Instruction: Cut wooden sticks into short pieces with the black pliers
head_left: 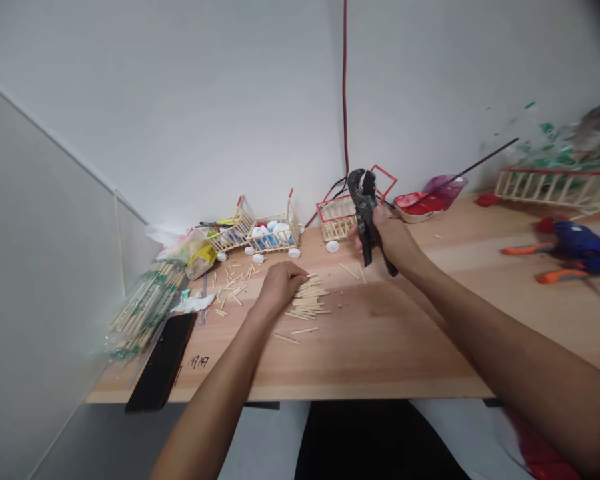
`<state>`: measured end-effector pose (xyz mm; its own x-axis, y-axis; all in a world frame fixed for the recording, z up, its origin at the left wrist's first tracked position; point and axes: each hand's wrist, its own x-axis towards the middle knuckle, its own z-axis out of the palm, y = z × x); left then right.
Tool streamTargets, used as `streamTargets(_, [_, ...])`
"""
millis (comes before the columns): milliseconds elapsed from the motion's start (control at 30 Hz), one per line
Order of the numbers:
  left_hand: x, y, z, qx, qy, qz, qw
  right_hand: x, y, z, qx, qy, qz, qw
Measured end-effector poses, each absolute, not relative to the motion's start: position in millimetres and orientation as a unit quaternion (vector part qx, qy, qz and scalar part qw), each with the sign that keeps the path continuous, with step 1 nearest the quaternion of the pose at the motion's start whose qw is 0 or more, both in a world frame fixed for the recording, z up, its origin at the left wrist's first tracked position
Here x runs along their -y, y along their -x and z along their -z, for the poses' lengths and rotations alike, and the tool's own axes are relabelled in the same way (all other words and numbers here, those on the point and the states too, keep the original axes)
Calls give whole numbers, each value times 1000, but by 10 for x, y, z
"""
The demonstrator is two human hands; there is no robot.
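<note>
My left hand (281,285) rests at the left edge of a pile of short wooden sticks (309,298), thumb and fingers drawn together. Whatever its fingertips pinch is too small to make out. Raised above the table, my right hand (391,235) is closed round the handles of black cutting pliers (364,207), whose head points up toward the wall. Behind the pliers stands a small wooden-stick cart (336,230) with a red rim and white wheels, partly hidden. Shorter cut pieces (230,288) lie scattered to the left of my left hand.
Two little stick carts (275,241) holding small items stand near the wall. Bagged sticks (147,307) and a black phone (163,363) lie at the left. On the right are a blue glue gun (587,247), orange handles (530,249), a red-lined container (419,207) and a larger stick basket (555,185).
</note>
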<state>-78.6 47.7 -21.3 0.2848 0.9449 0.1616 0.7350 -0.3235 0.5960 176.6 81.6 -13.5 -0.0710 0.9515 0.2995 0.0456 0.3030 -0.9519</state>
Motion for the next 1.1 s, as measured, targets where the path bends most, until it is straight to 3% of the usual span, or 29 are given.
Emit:
streamTargets(100, [-542,729,177,-529,-785,-253,198,-808,-1774,95,595,417,-409,552])
streamTargets(233, [-718,480,165,-430,-853,-276,109,-818,-1786,72,588,414,-409,562])
streamTargets(533, [-929,51,240,-274,-948,-51,-156,-808,-1796,40,590,416,-409,558])
streamTargets(700, [-913,49,255,-251,-948,-39,-190,-795,-1800,30,579,411,-418,566])
streamTargets(800, [-885,107,215,-338,-929,-115,-93,-767,-1801,-3,579,414,-425,560])
streamTargets(933, [-769,237,162,-450,-794,-338,231,-732,-1779,-50,589,407,-434,547])
streamTargets(1000, [-689,272,148,-453,-700,-391,389,-718,-1742,-48,591,405,-454,530])
streamTargets(1100, [-580,258,130,-434,-623,-416,500,-687,-1654,-17,598,401,-479,502])
